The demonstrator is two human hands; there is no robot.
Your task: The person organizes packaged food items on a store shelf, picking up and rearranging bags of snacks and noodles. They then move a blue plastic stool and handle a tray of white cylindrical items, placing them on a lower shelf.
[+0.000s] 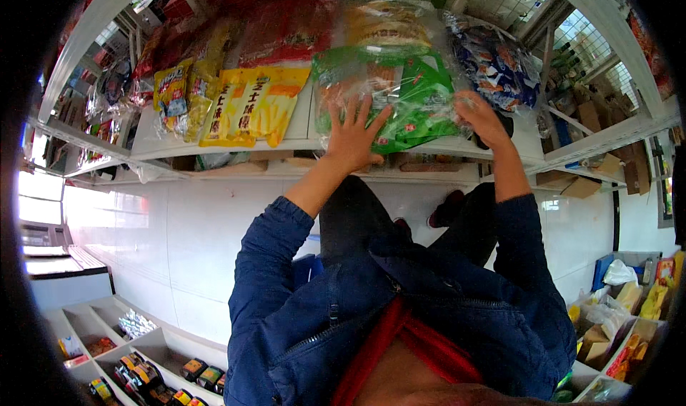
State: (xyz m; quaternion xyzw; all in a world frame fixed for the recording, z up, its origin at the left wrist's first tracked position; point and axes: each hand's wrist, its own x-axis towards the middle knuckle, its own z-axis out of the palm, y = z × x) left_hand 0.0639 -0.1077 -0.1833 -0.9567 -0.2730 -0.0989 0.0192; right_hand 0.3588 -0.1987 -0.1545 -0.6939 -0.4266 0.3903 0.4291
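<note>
A clear plastic bag holding green snack packets (421, 95) lies on the white shelf in front of me. My left hand (351, 134) rests flat on its left part, fingers spread. At the bag's right edge, my right hand (482, 119) has its fingers curled round the clear plastic; the fingertips are partly hidden. Beside my left hand lie yellow snack packets (256, 109), side by side. Just right of my right hand is a clear bag of blue and white packets (493, 67).
Behind the green packets lie red packets (289, 31) and a clear bag with yellowish contents (386, 24). White metal posts (613, 38) frame the shelf. Divided bins with dark jars (139, 370) stand low at left, and bins of snacks (632, 356) at right.
</note>
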